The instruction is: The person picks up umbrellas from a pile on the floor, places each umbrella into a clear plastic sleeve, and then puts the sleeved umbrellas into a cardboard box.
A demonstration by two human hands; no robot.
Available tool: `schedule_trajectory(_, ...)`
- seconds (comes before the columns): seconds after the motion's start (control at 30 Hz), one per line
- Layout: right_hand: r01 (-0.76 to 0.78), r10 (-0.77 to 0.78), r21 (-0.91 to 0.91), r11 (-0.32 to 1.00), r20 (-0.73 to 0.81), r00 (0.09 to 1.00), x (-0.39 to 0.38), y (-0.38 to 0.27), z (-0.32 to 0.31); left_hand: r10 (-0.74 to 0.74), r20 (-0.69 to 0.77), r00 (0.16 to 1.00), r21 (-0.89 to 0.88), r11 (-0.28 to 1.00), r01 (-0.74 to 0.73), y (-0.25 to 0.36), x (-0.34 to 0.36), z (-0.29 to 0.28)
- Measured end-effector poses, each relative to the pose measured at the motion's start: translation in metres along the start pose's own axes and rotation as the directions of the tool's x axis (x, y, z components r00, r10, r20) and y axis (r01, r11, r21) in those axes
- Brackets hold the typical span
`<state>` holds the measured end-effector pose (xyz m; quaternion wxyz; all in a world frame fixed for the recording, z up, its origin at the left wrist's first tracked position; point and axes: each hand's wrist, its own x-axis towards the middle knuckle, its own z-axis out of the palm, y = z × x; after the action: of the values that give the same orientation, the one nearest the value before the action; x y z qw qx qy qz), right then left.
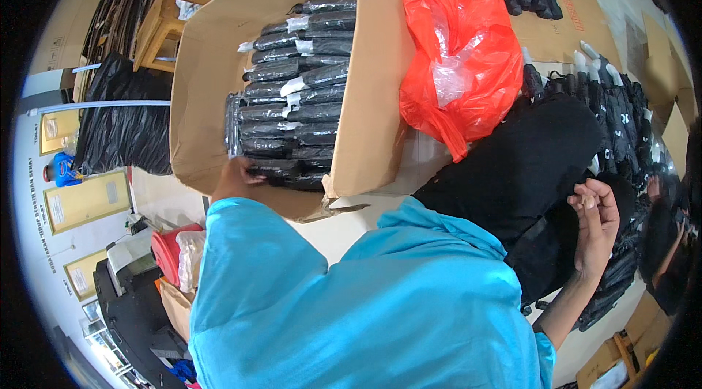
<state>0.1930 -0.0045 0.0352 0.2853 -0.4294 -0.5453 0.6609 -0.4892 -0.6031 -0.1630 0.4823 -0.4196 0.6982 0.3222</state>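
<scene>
A big open cardboard box [376,89] stands in front of me, packed with rows of slim black bundles [314,107] in clear plastic, which look like folded umbrellas. My left hand [238,178] reaches over the box's near left corner. Its fingers are stretched out and touch the end of a nearest bundle; the fingertips are partly hidden. My right hand [596,221] is raised above my black-clad leg at the right. Its fingers are curled in toward the thumb, and nothing shows between them.
A red plastic bag [461,45] leans against the box's right side. More black bundles with white ends [607,104] lie in a pile at the right, others on flat cardboard [541,31] behind. A wooden stool [157,27] stands left; another person's arm [669,257] shows at far right.
</scene>
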Motion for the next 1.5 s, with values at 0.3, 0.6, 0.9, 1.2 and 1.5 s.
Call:
schedule_trajectory(0.3, -0.071, 0.071, 0.002, 0.997, -0.071, 0.995, -0.009, -0.001, -0.007, 0.205, -0.440, 0.874, 0.104, 0.979, -0.177, -0.014, 0.064, -0.004)
schedule_trajectory(0.6, -0.094, 0.093, -0.007, 0.996, -0.063, 0.994, -0.004, 0.000, 0.001, 0.592, -0.654, 0.471, 0.676, 0.737, 0.013, 0.010, 0.081, -0.015)
schedule_trajectory(0.9, 0.104, -0.044, 0.163, 0.981, -0.336, 0.941, -0.020, -0.003, -0.074, 0.859, -0.378, 0.345, 0.925, 0.363, 0.108, 0.043, 0.043, 0.080)
schedule_trajectory(1.2, 0.125, -0.008, 0.061, 0.990, -0.874, 0.486, -0.097, 0.089, -0.250, 0.969, -0.238, -0.064, 0.963, 0.244, 0.115, 0.072, -0.053, 0.082)
schedule_trajectory(1.5, -0.248, 0.276, 0.218, 0.944, -0.933, 0.232, -0.128, 0.342, -0.285, 0.872, 0.147, -0.468, 0.435, -0.482, -0.761, 0.097, -0.246, 0.332)
